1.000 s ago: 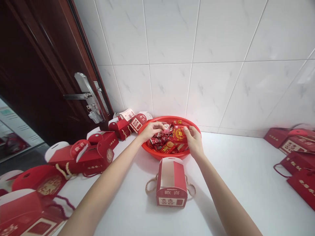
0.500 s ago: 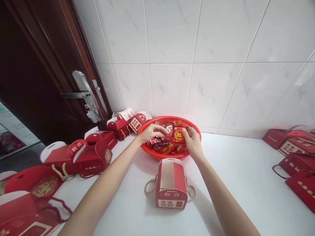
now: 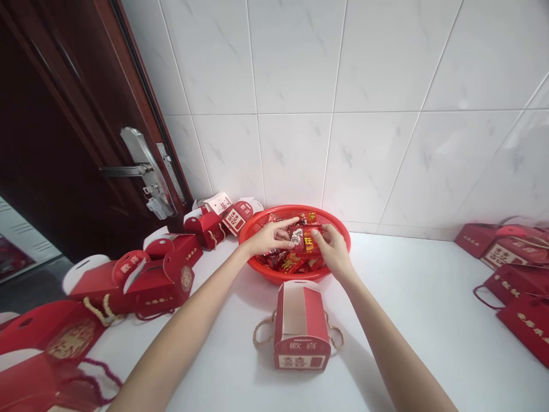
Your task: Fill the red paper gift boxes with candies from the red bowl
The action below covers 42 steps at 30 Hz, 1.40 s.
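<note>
A red plastic basket (image 3: 274, 278) full of red-wrapped sweets stands against the wall. Over its left part is my left hand (image 3: 270, 237), index finger stretched out, its other fingers at a small red and white packet (image 3: 297, 238). My right hand (image 3: 332, 246), over the right side, pinches a red packet with gold print (image 3: 310, 241); the two packets overlap between my hands. In front of the basket sits an open-topped red gift box (image 3: 302, 337) with rope handles at its sides; its visible inside is pale.
Several red gift boxes (image 3: 160, 280) line the left side, with more (image 3: 510, 283) at the far right. Behind are a white tiled wall (image 3: 291, 166) and a dark wooden door (image 3: 77, 114) with a metal handle.
My left hand has moved slightly right, its index finger now extended. The red and white packet has come over the gold-printed one. The whole view has shifted a little.
</note>
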Each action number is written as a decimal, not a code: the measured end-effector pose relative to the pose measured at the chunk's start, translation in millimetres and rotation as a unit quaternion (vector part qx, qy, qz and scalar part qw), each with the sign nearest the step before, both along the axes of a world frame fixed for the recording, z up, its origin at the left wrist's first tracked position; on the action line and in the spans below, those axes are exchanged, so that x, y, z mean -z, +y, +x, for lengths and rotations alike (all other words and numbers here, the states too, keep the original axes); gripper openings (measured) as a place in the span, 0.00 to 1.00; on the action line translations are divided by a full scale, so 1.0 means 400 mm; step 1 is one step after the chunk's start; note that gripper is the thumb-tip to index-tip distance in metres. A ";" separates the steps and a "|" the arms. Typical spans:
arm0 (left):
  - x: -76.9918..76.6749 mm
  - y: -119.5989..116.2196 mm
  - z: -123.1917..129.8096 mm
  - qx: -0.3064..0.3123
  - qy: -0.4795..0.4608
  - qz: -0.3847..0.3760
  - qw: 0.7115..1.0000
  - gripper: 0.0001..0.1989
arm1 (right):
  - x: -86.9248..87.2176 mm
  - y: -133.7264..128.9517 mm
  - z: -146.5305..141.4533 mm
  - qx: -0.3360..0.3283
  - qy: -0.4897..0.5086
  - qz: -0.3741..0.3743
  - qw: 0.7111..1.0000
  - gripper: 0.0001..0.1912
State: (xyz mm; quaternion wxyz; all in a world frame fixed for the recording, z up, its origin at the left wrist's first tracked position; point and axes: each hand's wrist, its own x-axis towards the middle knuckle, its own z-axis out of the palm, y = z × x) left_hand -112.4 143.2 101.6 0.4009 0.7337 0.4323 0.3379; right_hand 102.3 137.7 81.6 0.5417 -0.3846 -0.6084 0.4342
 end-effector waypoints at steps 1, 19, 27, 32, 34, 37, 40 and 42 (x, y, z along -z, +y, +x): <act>0.000 0.000 0.001 0.001 0.004 -0.006 1.000 0.49 | 0.000 0.000 -0.001 -0.004 -0.008 0.004 1.000 0.24; -0.008 0.000 0.006 -0.030 0.006 0.043 0.999 0.27 | -0.007 -0.011 -0.006 0.002 -0.045 0.041 0.998 0.18; 0.030 0.051 -0.017 -0.243 0.140 0.022 0.959 0.12 | -0.010 -0.013 0.005 0.018 0.120 -0.032 0.992 0.26; 0.029 0.041 -0.013 -0.177 0.334 -0.004 0.926 0.11 | -0.012 -0.013 0.006 0.009 0.136 -0.037 0.990 0.24; 0.025 0.036 -0.010 -0.157 0.355 -0.012 0.922 0.10 | -0.014 -0.012 0.006 0.015 0.150 -0.039 0.988 0.24; 0.021 0.034 -0.006 -0.130 0.373 -0.013 0.918 0.11 | -0.018 -0.012 0.005 0.017 0.185 -0.042 0.982 0.24; 0.022 0.035 -0.005 -0.107 0.410 -0.015 0.906 0.18 | -0.020 -0.011 0.003 0.021 0.207 -0.047 0.977 0.25; 0.024 0.036 -0.006 -0.087 0.411 -0.012 0.908 0.27 | -0.019 -0.009 0.002 0.024 0.215 -0.052 0.975 0.25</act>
